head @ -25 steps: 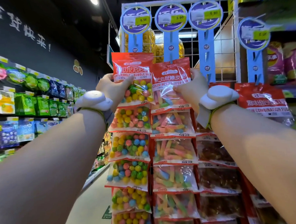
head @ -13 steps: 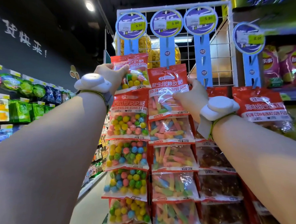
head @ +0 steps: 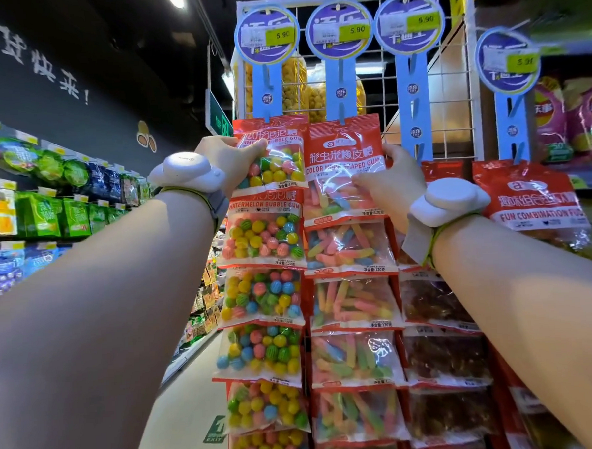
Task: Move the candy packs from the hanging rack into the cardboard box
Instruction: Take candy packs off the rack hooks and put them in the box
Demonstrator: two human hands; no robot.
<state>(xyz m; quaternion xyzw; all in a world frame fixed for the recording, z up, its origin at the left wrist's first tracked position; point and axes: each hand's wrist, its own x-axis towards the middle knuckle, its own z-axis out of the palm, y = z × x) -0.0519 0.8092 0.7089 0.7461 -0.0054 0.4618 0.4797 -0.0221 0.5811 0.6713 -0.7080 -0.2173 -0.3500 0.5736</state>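
A white wire hanging rack (head: pixel 452 89) carries blue strips with red candy packs clipped in columns. My left hand (head: pixel 231 159) grips the top watermelon bubble gum pack (head: pixel 277 156) of the left column, raised near the strip. My right hand (head: pixel 385 182) pinches the right edge of the top colour worm gum pack (head: pixel 344 160) of the middle column. More bubble gum packs (head: pixel 260 233) and worm gum packs (head: pixel 349 245) hang below. The cardboard box is out of sight.
A third column of dark candy packs (head: pixel 435 299) and a fun combination pack (head: pixel 533 198) hang to the right. Round price tags (head: pixel 267 33) top each strip. Store shelves (head: pixel 47 216) with green and blue bags line the aisle on the left; chip bags (head: pixel 584 120) sit at right.
Both hands have moved up slightly with their packs. The left hand's bubble gum pack rose above the pack below it; the right hand stays on the worm gum pack.
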